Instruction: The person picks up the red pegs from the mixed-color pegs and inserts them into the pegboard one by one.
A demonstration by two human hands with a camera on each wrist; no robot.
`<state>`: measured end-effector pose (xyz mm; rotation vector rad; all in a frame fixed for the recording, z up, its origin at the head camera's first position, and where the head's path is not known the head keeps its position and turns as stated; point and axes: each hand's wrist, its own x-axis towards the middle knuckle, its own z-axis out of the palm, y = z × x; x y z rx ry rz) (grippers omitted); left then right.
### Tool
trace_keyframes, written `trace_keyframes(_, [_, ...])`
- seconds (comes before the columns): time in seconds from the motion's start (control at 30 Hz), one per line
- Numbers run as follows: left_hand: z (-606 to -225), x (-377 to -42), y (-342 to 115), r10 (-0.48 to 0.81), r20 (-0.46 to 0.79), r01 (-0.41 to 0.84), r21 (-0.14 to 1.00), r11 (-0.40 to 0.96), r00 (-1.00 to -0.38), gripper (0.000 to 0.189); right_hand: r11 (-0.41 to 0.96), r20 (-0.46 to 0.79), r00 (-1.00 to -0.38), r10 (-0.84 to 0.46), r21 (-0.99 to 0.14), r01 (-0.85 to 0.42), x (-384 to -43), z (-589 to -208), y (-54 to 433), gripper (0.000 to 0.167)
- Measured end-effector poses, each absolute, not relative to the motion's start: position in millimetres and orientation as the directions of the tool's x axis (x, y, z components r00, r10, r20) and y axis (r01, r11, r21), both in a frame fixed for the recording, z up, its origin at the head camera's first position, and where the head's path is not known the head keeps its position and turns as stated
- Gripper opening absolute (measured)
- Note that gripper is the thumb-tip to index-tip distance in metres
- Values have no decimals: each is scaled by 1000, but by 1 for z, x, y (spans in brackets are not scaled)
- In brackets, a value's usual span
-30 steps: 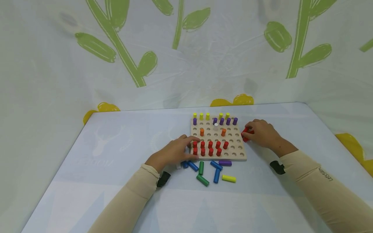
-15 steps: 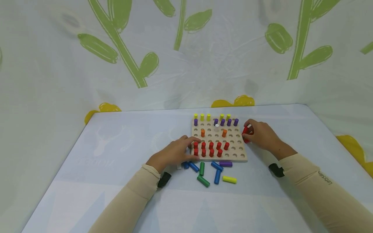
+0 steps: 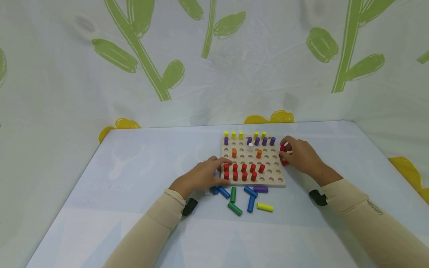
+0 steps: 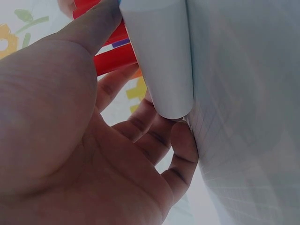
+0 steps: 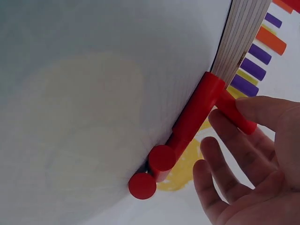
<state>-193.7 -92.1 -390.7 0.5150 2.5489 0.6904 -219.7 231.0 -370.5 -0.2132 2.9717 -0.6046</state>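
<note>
A wooden pegboard (image 3: 280, 184) lies on the table, with red, orange, white, purple and yellow pegs upright in its holes. At its front left corner my left hand (image 3: 198, 175) rests, thumb and index finger spread either side of the leftmost red pegs (image 3: 226, 172). A loose white peg (image 4: 161, 61) lies beside those fingers in the left wrist view. Beyond the board's right edge, my right hand (image 3: 304, 159) pinches a red peg (image 5: 237, 113) between thumb and index finger. Several loose red pegs (image 5: 198, 108) lie below those fingertips in the right wrist view.
In front of the board lie loose pegs: blue ones (image 3: 251, 204), green ones (image 3: 235, 209), a purple one (image 3: 261, 190) and a yellow one (image 3: 265, 207). A pale printed cloth covers the table, and a curtain with green leaves (image 3: 115, 56) hangs behind.
The right fingers have shifted slightly on the red pegs at the board's right side. My left hand keeps its place at the corner. The whole head view has drifted a little.
</note>
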Motion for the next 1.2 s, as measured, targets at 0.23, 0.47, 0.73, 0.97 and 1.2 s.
trace_keyframes(0.23, [-391, -193, -93, 460, -314, 243, 538, 807, -831, 70, 911, -43, -987, -152, -394, -124, -214, -367, 228, 35])
trace_keyframes(0.47, [-391, -193, -92, 450, -321, 230, 540, 810, -833, 70, 897, -39, -990, -133, -431, -104, -205, -363, 224, 40])
trace_keyframes(0.73, [-391, -194, -92, 455, -318, 236, 538, 809, -832, 69, 858, 25, -988, -154, -492, -146, -188, -360, 217, 40])
trace_keyframes(0.97, [-390, -193, -92, 449, -324, 228, 538, 811, -833, 69, 845, 78, -980, -184, -497, -199, -177, -358, 208, 43])
trace_keyframes(1.2, [-390, -194, -91, 454, -318, 239, 534, 811, -832, 69, 834, 100, -973, -207, -503, -228, -169, -357, 204, 40])
